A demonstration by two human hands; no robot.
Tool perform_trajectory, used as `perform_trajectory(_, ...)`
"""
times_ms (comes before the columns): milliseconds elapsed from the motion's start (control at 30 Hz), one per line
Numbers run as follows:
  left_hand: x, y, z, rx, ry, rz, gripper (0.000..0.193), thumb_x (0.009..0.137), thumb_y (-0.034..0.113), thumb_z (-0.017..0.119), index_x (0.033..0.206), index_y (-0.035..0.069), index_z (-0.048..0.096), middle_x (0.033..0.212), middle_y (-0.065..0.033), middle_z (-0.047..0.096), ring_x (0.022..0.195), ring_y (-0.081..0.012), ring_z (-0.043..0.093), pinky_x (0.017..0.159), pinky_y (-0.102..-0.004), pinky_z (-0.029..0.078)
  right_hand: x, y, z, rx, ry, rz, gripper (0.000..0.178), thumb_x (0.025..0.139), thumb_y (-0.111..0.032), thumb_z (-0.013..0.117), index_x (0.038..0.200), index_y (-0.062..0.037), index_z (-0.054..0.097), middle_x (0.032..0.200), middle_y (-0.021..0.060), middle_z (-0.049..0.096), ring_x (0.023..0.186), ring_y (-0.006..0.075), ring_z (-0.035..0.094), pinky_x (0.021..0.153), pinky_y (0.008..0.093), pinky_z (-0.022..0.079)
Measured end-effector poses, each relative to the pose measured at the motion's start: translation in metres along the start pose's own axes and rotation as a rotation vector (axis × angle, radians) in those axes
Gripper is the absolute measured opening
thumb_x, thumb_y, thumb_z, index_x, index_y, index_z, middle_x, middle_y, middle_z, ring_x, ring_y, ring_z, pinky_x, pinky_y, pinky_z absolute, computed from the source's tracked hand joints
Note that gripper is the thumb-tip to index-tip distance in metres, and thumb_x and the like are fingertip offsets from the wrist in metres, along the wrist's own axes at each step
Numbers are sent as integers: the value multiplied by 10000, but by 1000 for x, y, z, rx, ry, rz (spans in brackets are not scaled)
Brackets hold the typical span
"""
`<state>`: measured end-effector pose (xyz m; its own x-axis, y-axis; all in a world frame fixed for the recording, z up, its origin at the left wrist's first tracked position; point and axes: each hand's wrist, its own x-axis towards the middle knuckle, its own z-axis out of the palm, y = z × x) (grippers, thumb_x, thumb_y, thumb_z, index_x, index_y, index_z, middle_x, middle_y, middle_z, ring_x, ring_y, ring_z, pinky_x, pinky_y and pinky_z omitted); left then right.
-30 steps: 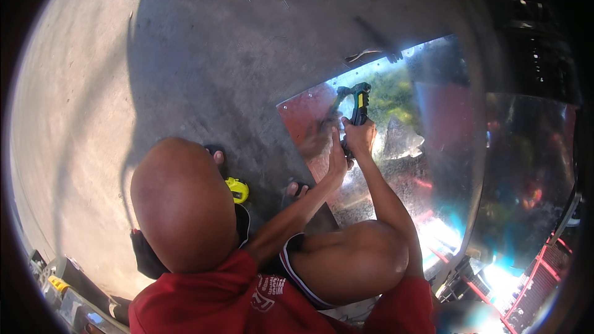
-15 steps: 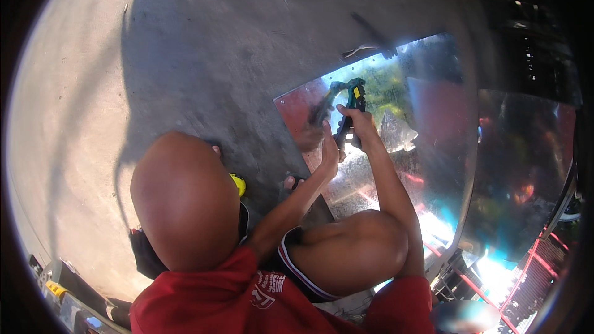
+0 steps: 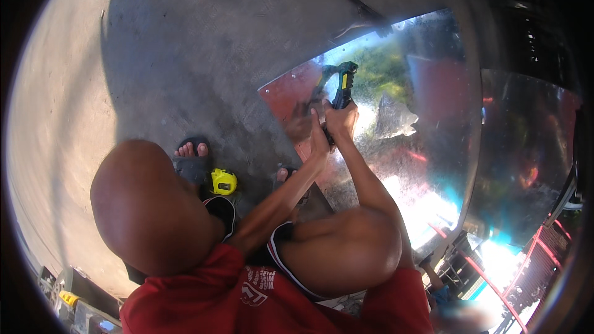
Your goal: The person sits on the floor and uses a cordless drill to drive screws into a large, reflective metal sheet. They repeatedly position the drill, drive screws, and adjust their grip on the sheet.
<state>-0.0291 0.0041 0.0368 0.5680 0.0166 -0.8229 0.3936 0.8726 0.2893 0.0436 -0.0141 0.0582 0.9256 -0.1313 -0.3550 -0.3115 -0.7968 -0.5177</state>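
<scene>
- Left knee (image 3: pixel 139 204) has swung outward.
- Right hand (image 3: pixel 341 120) wraps around a green-and-black hand tool (image 3: pixel 344 86) above the sheet metal (image 3: pixel 427 130).
- Left hand (image 3: pixel 319 141) sits alongside, forefinger extended; its grip is unclear.

Grey concrete floor (image 3: pixel 185 74), sunlit at left, shaded mid-view, red mesh frame (image 3: pixel 546 253) at lower right

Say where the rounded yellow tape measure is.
Left of centre in the head view, the tape measure sits on grey concrete, beside the dark-sandalled left foot.
</scene>
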Motion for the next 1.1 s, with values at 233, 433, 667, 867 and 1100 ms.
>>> perform_trajectory(233,-1,3,-1,-34,21,-108,792,869,877,211,664,146,437,517,44,357,385,-104,328,388,-263,252,32,-38,-74,223,-490,261,531,752,-444,799,972,22,670,866,127,692,706,231,667,623,343,549)
perform_trajectory(433,-4,6,2,-30,-11,-49,802,851,895,202,669,146,421,510,47,334,369,-98,300,369,-266,225,18,-37,-58,262,-513,404,447,785,-412,792,915,-15,635,780,100,663,613,186,659,490,300,525)
perform_trajectory(667,-10,12,0,56,124,52,827,824,919,216,682,135,436,522,38,341,370,-86,322,361,-249,245,14,-9,-27,257,-329,277,294,793,-233,795,804,28,661,698,101,657,563,194,640,507,344,509)
perform_trajectory(867,0,-8,-5,-88,-39,-77,883,903,830,266,1416,143,477,850,-13,588,423,-86,384,369,-237,268,7,-2,-9,85,-128,141,370,791,-309,789,775,41,668,712,161,685,657,272,668,649,428,516)
perform_trajectory(1100,11,-8,-17,118,-109,-84,921,941,786,255,1207,-12,630,752,-64,611,595,-131,575,487,-289,431,3,14,4,134,-112,89,414,781,-270,791,1011,29,619,863,168,706,790,292,692,722,424,524)
